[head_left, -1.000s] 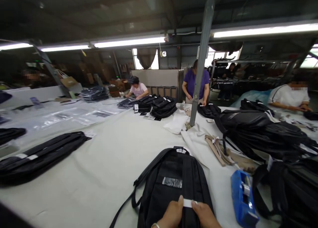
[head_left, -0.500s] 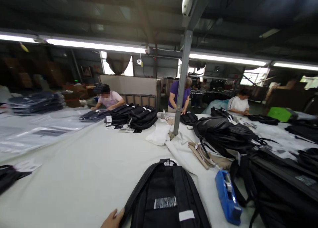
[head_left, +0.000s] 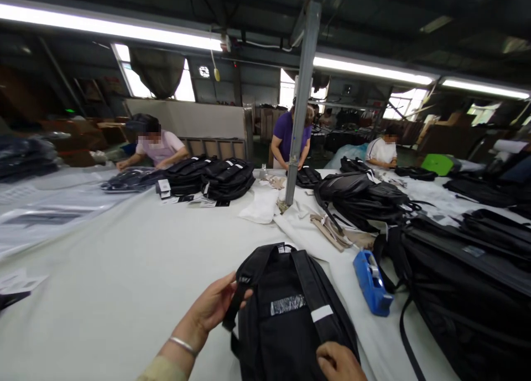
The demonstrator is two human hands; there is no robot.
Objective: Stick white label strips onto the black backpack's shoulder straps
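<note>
A black backpack (head_left: 286, 337) lies on the white-covered table, its back panel and straps facing up. A strip of clear film crosses its middle, and a white band is wrapped round the right shoulder strap (head_left: 306, 281). My left hand (head_left: 218, 303), with a bangle at the wrist, is closed on the left shoulder strap (head_left: 237, 303) near its buckle, lifting it out from the bag's side. My right hand (head_left: 340, 361) rests with curled fingers at the lower end of the right strap; what they grip is hidden.
A blue tape dispenser (head_left: 372, 284) stands right of the backpack. More black backpacks (head_left: 464, 298) are heaped at the right. A grey post (head_left: 299, 104) rises from the table. Across it, several people work beside stacked backpacks (head_left: 228, 182). Plastic-wrapped goods (head_left: 25, 157) lie far left.
My left hand has moved up from the bag's lower left edge and grasped the left strap. My right hand has come into view. The camera has tilted down.
</note>
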